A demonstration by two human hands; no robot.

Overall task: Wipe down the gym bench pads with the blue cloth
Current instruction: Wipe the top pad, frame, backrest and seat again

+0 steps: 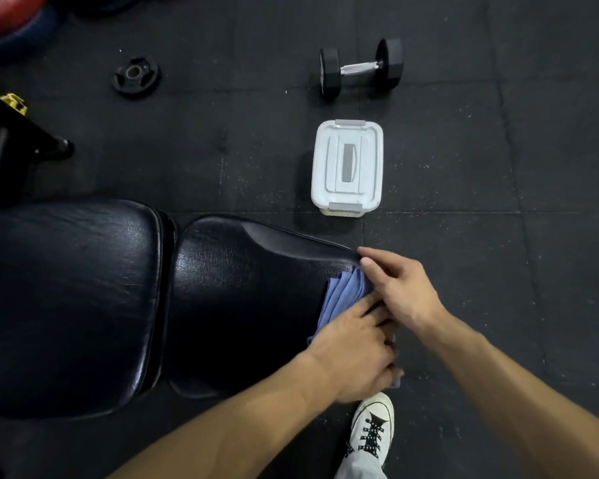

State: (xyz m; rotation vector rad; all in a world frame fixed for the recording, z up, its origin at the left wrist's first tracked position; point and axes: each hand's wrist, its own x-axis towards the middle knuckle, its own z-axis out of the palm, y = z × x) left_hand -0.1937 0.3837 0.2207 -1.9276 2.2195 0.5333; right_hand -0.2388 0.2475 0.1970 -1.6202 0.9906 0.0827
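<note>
A black gym bench lies across the lower left, with a large back pad and a smaller seat pad to its right. A bunched blue cloth sits at the seat pad's right end. My left hand lies over the cloth with its fingers curled round it at the pad's edge. My right hand pinches the cloth's upper part at the pad's far right corner. Most of the cloth is hidden under both hands.
A white lidded plastic box stands on the black rubber floor just beyond the seat pad. A black dumbbell lies farther back, a small weight plate to the left. The bench frame is at far left. My white shoe is below the hands.
</note>
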